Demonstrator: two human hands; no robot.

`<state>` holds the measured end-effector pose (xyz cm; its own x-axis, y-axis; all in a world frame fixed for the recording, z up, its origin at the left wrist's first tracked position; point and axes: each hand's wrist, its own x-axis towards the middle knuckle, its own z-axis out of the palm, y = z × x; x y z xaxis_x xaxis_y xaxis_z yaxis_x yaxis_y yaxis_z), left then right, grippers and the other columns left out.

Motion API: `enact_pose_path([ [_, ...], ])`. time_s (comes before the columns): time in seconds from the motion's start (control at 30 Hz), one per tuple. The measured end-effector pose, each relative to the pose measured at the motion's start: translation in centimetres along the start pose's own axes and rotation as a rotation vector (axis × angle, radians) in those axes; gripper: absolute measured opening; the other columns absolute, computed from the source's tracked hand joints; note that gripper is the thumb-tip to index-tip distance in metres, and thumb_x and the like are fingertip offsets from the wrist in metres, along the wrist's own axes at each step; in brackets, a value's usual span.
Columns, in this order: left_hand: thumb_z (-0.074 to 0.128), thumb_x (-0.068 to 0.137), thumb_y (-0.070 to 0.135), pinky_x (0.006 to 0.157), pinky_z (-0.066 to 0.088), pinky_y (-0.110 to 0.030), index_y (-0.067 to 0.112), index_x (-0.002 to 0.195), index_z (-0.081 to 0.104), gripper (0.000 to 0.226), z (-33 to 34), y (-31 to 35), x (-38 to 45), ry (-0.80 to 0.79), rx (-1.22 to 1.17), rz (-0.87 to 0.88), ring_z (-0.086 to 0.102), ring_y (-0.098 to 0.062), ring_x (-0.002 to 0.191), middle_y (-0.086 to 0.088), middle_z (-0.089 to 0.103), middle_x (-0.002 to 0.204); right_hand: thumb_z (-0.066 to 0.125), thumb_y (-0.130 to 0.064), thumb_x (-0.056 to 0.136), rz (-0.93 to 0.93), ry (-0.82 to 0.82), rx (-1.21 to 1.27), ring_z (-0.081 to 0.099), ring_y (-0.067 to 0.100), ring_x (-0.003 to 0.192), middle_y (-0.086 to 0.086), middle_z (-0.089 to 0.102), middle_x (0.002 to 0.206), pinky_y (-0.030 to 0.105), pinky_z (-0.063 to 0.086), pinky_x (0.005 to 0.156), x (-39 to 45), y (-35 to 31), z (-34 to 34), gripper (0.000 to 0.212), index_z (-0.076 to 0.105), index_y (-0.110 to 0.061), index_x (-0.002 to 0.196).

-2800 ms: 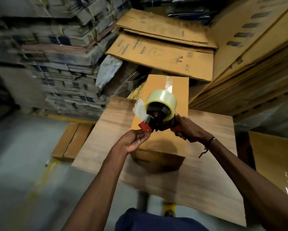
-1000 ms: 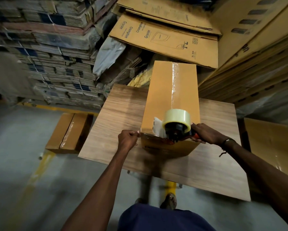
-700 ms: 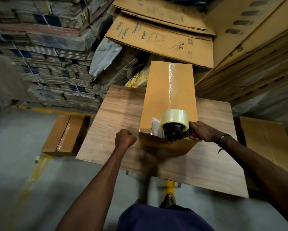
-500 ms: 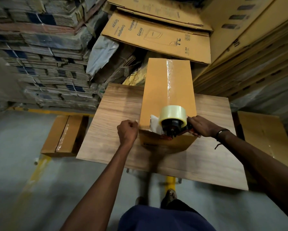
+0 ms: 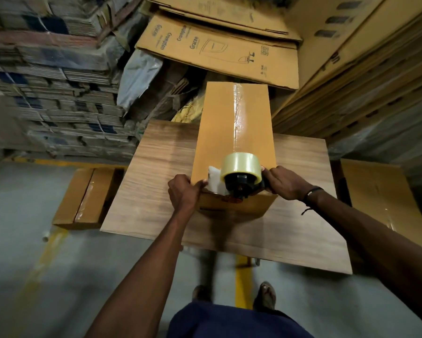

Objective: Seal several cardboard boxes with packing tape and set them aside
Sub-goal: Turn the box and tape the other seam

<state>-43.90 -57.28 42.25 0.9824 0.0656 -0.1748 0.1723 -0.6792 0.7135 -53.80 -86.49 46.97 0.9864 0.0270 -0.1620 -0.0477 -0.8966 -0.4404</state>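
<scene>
A long brown cardboard box [image 5: 217, 132] lies lengthwise on the wooden table [image 5: 156, 181], with a strip of clear tape [image 5: 236, 118] running along its top seam. A tape dispenser [image 5: 241, 174] with a roll of clear tape sits at the box's near end. My right hand [image 5: 284, 182] grips the dispenser's handle. My left hand [image 5: 184, 192] holds the box's near left corner, its fingers curled over the top edge beside the loose tape end.
A taped box [image 5: 83, 198] lies on the floor left of the table. Another box [image 5: 380, 198] stands at the right. Flat printed cartons [image 5: 219, 50] and tall bundles of folded cardboard [image 5: 54, 76] crowd the far side. My feet stand on the grey floor [image 5: 34, 276].
The dispenser has come down the box's length from its far end to the near end, laying tape. My left hand moved from the table beside the box onto its near left corner.
</scene>
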Motion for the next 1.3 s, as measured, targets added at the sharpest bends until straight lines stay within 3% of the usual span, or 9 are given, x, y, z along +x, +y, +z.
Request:
enact_pose_path([
  [0.2, 0.091, 0.071, 0.049, 0.072, 0.051, -0.035, 0.009, 0.085, 0.076, 0.045, 0.1, 0.6, -0.8, 0.071, 0.026, 0.010, 0.069, -0.030, 0.086, -0.009, 0.074, 0.085, 0.010, -0.061, 0.099, 0.024, 0.033, 0.072, 0.057, 0.026, 0.060, 0.008, 0.063, 0.067, 0.046, 0.048, 0.061, -4.0, 5.8, -2.9, 0.051, 0.047, -0.035, 0.075],
  [0.33, 0.087, 0.077, 0.051, 0.092, 0.051, -0.043, 0.011, 0.126, 0.062, 0.068, 1.2, 1.3, -1.4, 0.119, 0.096, -0.038, 0.060, -0.034, 0.119, -0.013, 0.065, 0.124, 0.011, -0.058, 0.101, 0.049, 0.025, 0.096, 0.055, 0.029, 0.059, 0.008, 0.062, 0.067, 0.051, 0.049, 0.062, -5.8, 8.7, -3.7, 0.055, 0.051, -0.027, 0.079],
  [0.43, 0.079, 0.083, 0.053, 0.112, 0.038, -0.051, 0.010, 0.148, 0.040, 0.087, 3.4, 1.8, -2.8, 0.185, 0.241, 0.041, 0.043, -0.038, 0.136, -0.019, 0.046, 0.148, 0.012, -0.057, 0.102, 0.046, -0.010, 0.060, 0.056, 0.032, 0.063, 0.011, 0.062, 0.070, 0.054, 0.050, 0.066, -5.2, 9.8, -3.0, 0.064, 0.059, -0.015, 0.092],
  [0.57, 0.068, 0.093, 0.047, 0.126, 0.014, -0.054, 0.009, 0.159, 0.027, 0.086, 7.7, 4.4, -6.0, 0.133, 0.285, 0.170, 0.020, -0.039, 0.154, -0.022, 0.025, 0.165, 0.011, -0.057, 0.105, 0.053, -0.035, 0.021, 0.054, 0.030, 0.062, 0.007, 0.061, 0.067, 0.053, 0.049, 0.066, -4.8, 10.7, -2.7, 0.066, 0.058, -0.013, 0.091],
  [0.63, 0.062, 0.098, 0.036, 0.129, 0.004, -0.051, 0.009, 0.162, 0.021, 0.081, 9.5, 6.2, -7.2, 0.034, 0.288, 0.238, 0.008, -0.036, 0.158, -0.019, 0.015, 0.170, 0.014, -0.053, 0.102, 0.020, -0.059, 0.014, 0.053, 0.036, 0.063, 0.012, 0.060, 0.068, 0.053, 0.050, 0.066, -5.0, 10.9, -2.7, 0.068, 0.062, -0.005, 0.103],
  [0.8, 0.072, 0.094, 0.025, 0.129, -0.003, -0.045, 0.022, 0.164, 0.022, 0.086, 11.5, 6.1, -7.4, -0.153, 0.277, 0.393, -0.005, -0.027, 0.160, -0.009, 0.001, 0.173, 0.007, -0.056, 0.108, -0.031, 0.002, 0.070, 0.053, 0.015, 0.052, -0.001, 0.057, 0.053, 0.042, 0.048, 0.066, -5.0, 10.7, -2.8, 0.073, 0.055, -0.023, 0.063],
  [0.97, 0.062, 0.099, 0.014, 0.129, -0.001, -0.045, 0.028, 0.163, 0.023, 0.077, 11.2, 5.8, -6.8, -0.176, 0.306, 0.383, -0.007, -0.024, 0.160, -0.006, -0.002, 0.174, 0.012, -0.051, 0.110, -0.037, -0.047, 0.094, 0.054, 0.011, 0.053, -0.004, 0.058, 0.053, 0.038, 0.041, 0.062, -5.2, 11.3, -2.6, 0.069, 0.059, -0.021, 0.069],
  [1.1, 0.045, 0.108, 0.040, 0.128, 0.000, -0.045, 0.028, 0.161, 0.032, 0.055, 11.3, 5.8, -6.7, -0.159, 0.253, 0.372, -0.003, -0.025, 0.160, -0.006, 0.004, 0.173, 0.011, -0.057, 0.102, -0.005, -0.075, -0.016, 0.046, 0.007, 0.056, -0.007, 0.053, 0.061, 0.034, 0.032, 0.063, -6.5, 14.8, -3.3, 0.069, 0.064, -0.014, 0.092],
  [1.3, 0.056, 0.104, 0.041, 0.127, 0.009, -0.048, 0.027, 0.154, 0.044, 0.053, 12.0, 6.3, -6.6, -0.129, 0.226, 0.332, 0.007, -0.027, 0.160, -0.006, 0.016, 0.172, 0.018, -0.044, 0.113, 0.063, -0.077, -0.032, 0.045, 0.011, 0.056, -0.003, 0.055, 0.061, 0.042, 0.039, 0.061, -8.3, 16.6, -4.6, 0.054, 0.054, -0.023, 0.078],
])
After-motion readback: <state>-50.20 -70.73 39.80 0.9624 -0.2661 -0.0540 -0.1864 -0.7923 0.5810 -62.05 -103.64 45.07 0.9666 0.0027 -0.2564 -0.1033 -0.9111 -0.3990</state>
